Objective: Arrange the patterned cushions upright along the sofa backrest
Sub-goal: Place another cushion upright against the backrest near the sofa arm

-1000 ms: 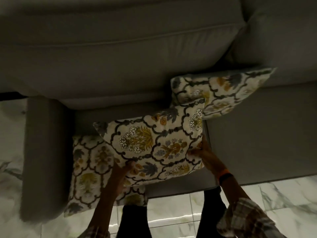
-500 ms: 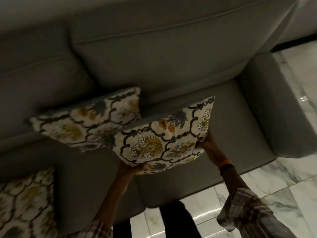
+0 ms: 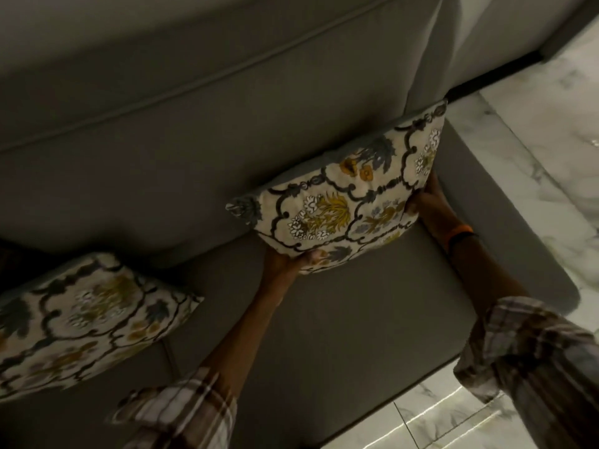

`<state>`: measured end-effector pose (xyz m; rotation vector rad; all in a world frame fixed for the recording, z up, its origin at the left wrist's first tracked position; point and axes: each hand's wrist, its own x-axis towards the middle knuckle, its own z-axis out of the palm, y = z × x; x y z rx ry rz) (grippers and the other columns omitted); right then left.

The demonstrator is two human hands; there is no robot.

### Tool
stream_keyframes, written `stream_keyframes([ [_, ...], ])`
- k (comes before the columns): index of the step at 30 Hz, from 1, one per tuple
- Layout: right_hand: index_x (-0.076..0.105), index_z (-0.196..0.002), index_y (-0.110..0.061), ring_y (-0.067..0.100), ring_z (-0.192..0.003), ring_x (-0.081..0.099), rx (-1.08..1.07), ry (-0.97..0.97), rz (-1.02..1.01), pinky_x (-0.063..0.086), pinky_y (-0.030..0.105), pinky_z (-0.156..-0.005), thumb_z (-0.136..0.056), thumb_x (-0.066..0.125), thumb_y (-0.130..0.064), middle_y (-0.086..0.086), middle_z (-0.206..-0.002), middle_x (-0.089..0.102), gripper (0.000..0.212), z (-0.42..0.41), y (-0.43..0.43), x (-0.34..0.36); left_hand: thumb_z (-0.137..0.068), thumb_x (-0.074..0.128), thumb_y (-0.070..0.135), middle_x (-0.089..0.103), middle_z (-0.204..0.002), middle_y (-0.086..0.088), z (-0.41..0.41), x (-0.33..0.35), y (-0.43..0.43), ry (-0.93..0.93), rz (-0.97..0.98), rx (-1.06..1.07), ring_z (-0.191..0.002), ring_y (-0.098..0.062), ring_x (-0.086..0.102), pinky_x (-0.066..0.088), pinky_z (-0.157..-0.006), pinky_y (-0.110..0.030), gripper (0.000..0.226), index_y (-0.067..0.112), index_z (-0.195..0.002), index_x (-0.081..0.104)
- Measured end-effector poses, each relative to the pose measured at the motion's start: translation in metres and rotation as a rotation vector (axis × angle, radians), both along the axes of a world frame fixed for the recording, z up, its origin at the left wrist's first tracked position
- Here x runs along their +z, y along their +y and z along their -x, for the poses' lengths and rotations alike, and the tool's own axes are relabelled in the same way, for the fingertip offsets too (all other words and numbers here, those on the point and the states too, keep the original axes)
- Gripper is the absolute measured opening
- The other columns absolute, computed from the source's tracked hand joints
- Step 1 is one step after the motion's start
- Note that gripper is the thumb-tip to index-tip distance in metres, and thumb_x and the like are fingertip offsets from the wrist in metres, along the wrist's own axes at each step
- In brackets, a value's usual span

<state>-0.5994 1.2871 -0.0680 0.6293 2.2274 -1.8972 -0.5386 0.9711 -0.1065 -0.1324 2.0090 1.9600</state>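
A cream cushion with a dark trellis and yellow flowers (image 3: 343, 202) is held against the grey sofa backrest (image 3: 227, 131) at the sofa's right end, its far edge touching the back. My left hand (image 3: 291, 259) grips its lower left edge from below. My right hand (image 3: 428, 205) holds its right side; an orange and black band sits on that wrist. A second patterned cushion (image 3: 84, 322) leans against the backrest at the lower left, apart from both hands.
The sofa's right armrest (image 3: 505, 228) stands just right of the held cushion. Grey seat (image 3: 340, 335) lies under my arms. White marble floor tiles (image 3: 551, 131) run along the right and bottom edges. Plaid sleeves cover both forearms.
The held cushion has moved right and back, from the seat's middle to the backrest beside the right armrest. The view swung right, so the second cushion now lies far left.
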Motion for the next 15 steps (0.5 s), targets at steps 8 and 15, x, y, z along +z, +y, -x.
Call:
stream_keyframes([
  [8,0.016,-0.164,-0.013,0.02,-0.124,0.056,-0.1,0.034,-0.092,0.059,0.024,-0.095,-0.101,0.045,0.011,0.014,-0.159,0.04,0.073,0.051,0.058,-0.065,-0.065,0.085,0.05,0.051,-0.148,-0.007,0.043,-0.044,0.067,0.118,0.198,0.089,-0.141,-0.026,0.044,0.033,-0.118,-0.053,0.077,0.047,-0.13,0.043],
  [15,0.034,-0.154,-0.013,0.009,-0.124,0.057,-0.362,0.051,-0.099,0.044,0.044,-0.118,-0.1,0.055,-0.017,0.003,-0.147,0.051,0.058,0.008,0.023,-0.092,-0.062,0.092,0.033,0.041,-0.146,0.001,0.042,-0.058,0.063,0.104,0.163,0.131,-0.138,-0.012,0.04,0.034,-0.116,-0.023,0.1,0.023,-0.141,0.032],
])
